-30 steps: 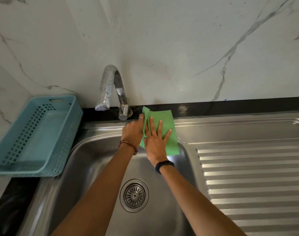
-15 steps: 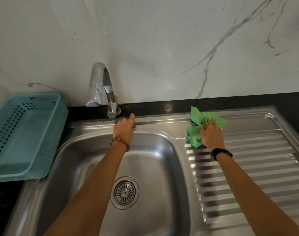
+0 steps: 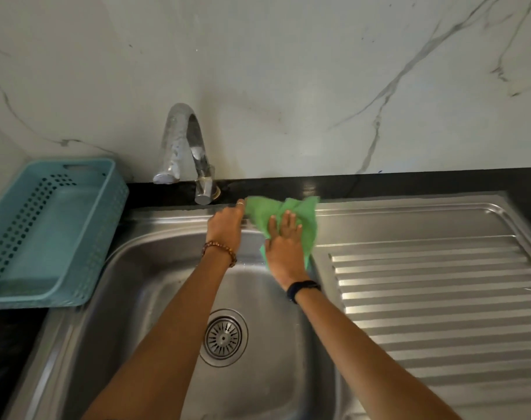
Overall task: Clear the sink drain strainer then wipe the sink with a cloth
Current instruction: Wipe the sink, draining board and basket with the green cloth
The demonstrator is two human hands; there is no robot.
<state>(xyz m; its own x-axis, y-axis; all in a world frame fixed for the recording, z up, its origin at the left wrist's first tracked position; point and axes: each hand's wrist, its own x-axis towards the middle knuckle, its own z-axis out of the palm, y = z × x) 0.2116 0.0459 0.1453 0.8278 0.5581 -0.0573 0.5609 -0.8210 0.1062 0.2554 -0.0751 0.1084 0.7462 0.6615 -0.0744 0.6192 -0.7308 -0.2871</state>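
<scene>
stretching across the top of the view is a pale marble wall (image 3: 288, 71) with grey veins, and below it a black countertop (image 3: 379, 184) runs along the back. set into that is the stainless steel sink (image 3: 143, 298), its basin holding nothing but the round drain strainer (image 3: 223, 338) at the bottom, which looks free of debris. the ribbed draining board (image 3: 440, 298) fills the right side, bare and shiny. at the left, a light blue perforated basket (image 3: 46, 237) sits on the counter just beside the basin, with nothing visible inside it. a curved chrome tap (image 3: 185, 147) rises from the back ledge. no writing or labels can be read anywhere. the green cloth (image 3: 306, 225) lies bunched on the sink's back rim, between basin and draining board. the person's right hand (image 3: 285, 253) lies flat on it, fingers extended and close together, pressing down. the left hand (image 3: 226, 227) rests on the rim just beside the cloth, fingers curled down against the steel, gripping nothing. a beaded bracelet (image 3: 219, 253) circles the left wrist and a dark band (image 3: 302, 289) the right.
</scene>
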